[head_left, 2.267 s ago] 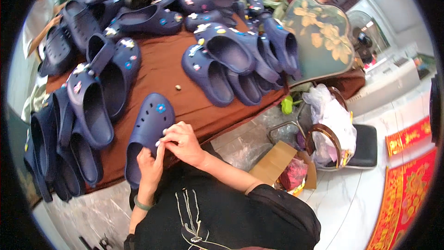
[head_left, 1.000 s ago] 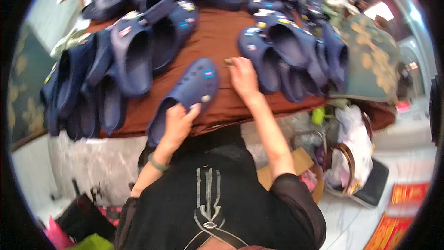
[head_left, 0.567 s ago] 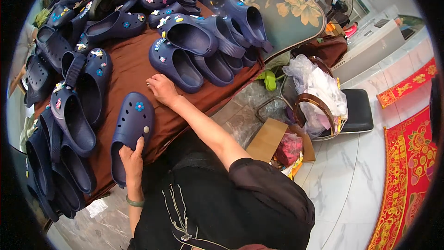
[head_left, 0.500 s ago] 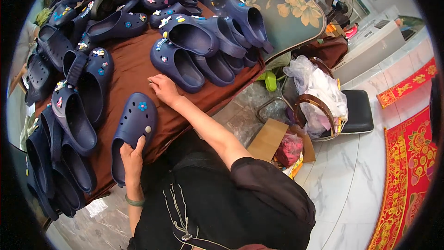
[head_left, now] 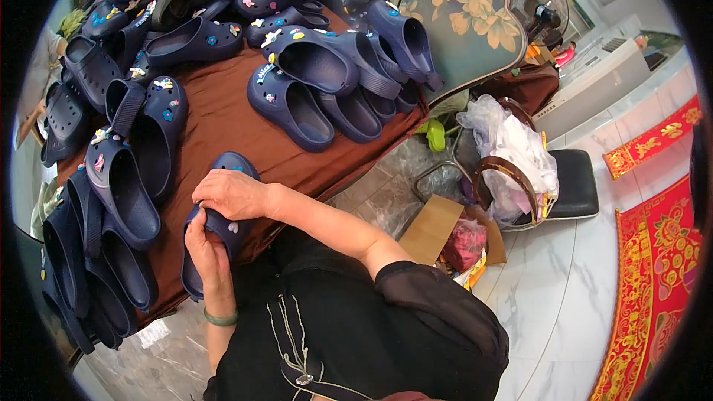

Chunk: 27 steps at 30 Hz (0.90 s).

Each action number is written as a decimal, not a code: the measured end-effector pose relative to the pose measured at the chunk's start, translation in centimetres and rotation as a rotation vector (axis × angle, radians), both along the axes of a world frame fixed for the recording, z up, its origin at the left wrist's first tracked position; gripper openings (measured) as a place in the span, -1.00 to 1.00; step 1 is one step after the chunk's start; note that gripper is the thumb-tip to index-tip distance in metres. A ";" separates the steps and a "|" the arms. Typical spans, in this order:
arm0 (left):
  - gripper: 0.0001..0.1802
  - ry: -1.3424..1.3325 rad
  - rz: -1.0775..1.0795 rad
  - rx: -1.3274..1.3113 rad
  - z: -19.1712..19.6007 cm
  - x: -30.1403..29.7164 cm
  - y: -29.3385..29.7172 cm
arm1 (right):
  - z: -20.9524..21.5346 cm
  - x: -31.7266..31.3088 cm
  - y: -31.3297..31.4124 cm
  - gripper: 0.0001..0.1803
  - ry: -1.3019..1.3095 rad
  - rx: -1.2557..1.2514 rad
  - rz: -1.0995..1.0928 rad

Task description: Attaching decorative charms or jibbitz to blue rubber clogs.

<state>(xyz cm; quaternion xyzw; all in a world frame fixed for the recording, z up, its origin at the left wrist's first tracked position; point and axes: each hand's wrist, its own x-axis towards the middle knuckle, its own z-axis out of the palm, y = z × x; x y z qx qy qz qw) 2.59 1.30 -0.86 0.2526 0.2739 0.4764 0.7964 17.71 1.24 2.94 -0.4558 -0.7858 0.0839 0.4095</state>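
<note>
A navy foam clog [head_left: 239, 237] lies near the table's front edge, toe pointing away from me. My left hand [head_left: 209, 251] grips its left side, with the thumb up by the upper. Over the front of the upper, my right hand [head_left: 236, 194] is bent with its fingertips pinched together at the clog's left edge, close to my left thumb. Whatever small piece is between those fingertips is too hidden to name. A pale charm [head_left: 233, 227] shows on the upper below my right hand. The rest of the upper's front is mostly covered.
Decorated navy clogs are piled along the table's left [head_left: 122, 186] and back [head_left: 197, 41], with another cluster [head_left: 312, 67] at the right. Brown cloth [head_left: 215, 115] covers the table. Right of it stand an open cardboard box [head_left: 431, 229] and a black stool [head_left: 575, 182] beside a bag-filled basket [head_left: 509, 171].
My right hand has come from the cloth beyond the clog onto its upper, covering the blue flower charm. My left hand keeps its grip, its thumb now further up the clog's left side.
</note>
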 end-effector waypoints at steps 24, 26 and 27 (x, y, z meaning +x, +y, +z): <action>-0.71 0.054 0.066 0.186 -0.7 -0.5 -2.2 | 0.5 -2.4 -3.8 -0.76 -0.052 0.233 -0.284; -0.69 0.047 0.056 0.184 -1.2 -0.2 -2.4 | -0.1 -2.7 -3.8 -0.76 -0.002 0.245 -0.281; -0.67 0.042 0.056 0.182 -1.3 -0.4 -2.5 | 0.0 -2.4 -3.8 -0.76 -0.011 0.244 -0.260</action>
